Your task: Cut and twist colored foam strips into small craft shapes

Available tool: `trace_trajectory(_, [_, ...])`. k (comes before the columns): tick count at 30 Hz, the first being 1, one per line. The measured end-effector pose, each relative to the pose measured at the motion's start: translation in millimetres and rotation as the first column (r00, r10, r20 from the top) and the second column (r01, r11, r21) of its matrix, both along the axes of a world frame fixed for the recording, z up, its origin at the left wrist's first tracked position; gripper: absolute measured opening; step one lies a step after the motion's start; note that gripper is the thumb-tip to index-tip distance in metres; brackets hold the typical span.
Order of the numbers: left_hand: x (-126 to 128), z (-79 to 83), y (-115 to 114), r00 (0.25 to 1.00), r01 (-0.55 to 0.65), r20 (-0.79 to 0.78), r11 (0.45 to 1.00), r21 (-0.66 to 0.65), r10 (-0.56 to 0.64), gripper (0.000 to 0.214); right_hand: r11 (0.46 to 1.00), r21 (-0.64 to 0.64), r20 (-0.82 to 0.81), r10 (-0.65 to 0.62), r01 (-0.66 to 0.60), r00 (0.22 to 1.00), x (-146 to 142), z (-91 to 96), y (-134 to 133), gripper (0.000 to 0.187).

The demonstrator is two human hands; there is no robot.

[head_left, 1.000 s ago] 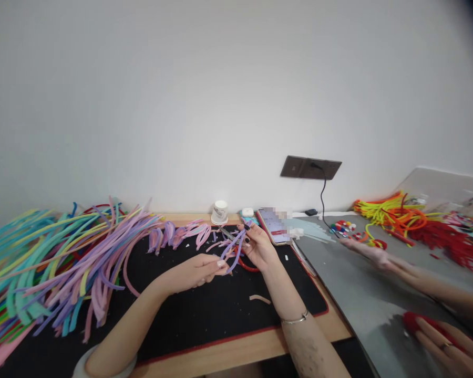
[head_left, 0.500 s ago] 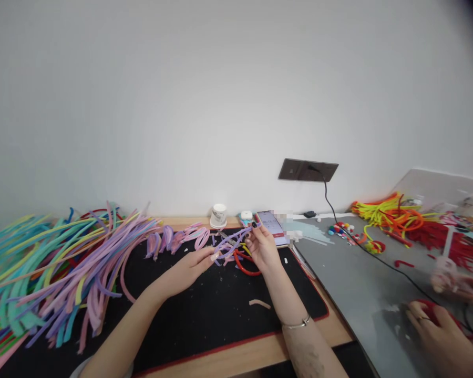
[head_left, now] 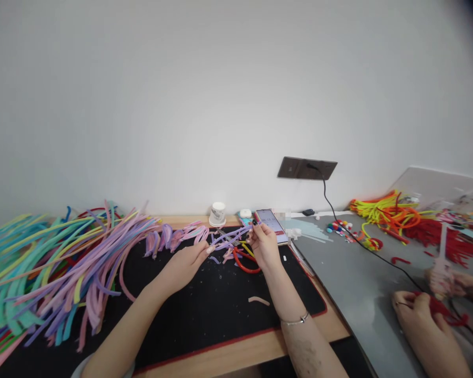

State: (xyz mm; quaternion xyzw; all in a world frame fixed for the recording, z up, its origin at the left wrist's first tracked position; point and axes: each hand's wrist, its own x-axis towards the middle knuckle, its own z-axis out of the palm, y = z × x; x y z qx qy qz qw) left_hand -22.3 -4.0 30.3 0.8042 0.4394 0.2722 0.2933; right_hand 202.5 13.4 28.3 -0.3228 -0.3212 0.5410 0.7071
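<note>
Between my two hands stretch thin purple pipe cleaners (head_left: 232, 239). My left hand (head_left: 186, 265) pinches their left end between thumb and fingers. At the other end, my right hand (head_left: 265, 245), with dark nails, grips them with thumb and forefinger. Just below and behind them, scissors with red and yellow handles (head_left: 247, 270) rest on the black mat (head_left: 205, 320). Left of these, bundled pink and purple pipe cleaner loops (head_left: 166, 239) lie in a row along the mat's back edge. A short beige offcut (head_left: 259, 301) sits near my right forearm.
A large pile of pastel pipe cleaners (head_left: 79, 262) covers the left side. At the back stand a paper cup (head_left: 217, 213) and a phone (head_left: 271, 227). On the grey table, a co-worker's hands (head_left: 425, 320) hold a red piece and a pale tool, near a black cable (head_left: 382, 258).
My left hand has drawn slightly left, pulling the purple pipe cleaners straighter. My right hand has barely moved. The co-worker's nearer hand has shifted left and up.
</note>
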Motion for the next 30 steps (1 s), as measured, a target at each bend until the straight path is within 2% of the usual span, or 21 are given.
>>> trace_trajectory(7, [-1,-1.9,3,0.996,-0.057,-0.066,0.995,0.085,0.063,0.033,1.000,-0.008,0.020,0.004,-0.004,1.000,0,-0.7,1,0.028])
trace_trajectory(15, [0,3.6,3,0.990,-0.078,-0.109,0.994,0.071,0.085,0.032,0.997,0.034,0.089,-0.072,0.069,0.993,0,2.4,1,0.032])
trace_trajectory(23, [-1,5.1,6,0.995,-0.003,-0.097,0.996,0.091,0.011,0.031,0.985,0.073,0.102,-0.162,0.155,0.981,1,0.6,2,0.031])
trace_trajectory(27, [0,0.5,6,0.990,-0.006,-0.140,0.991,0.137,0.025,0.030,0.985,0.085,0.076,-0.158,0.152,0.984,1,3.8,2,0.031])
trace_trajectory(30, [1,-3.6,6,0.992,0.056,-0.126,0.979,0.194,-0.032,0.029,0.989,0.087,0.090,-0.129,0.122,0.987,-1,4.5,1,0.030])
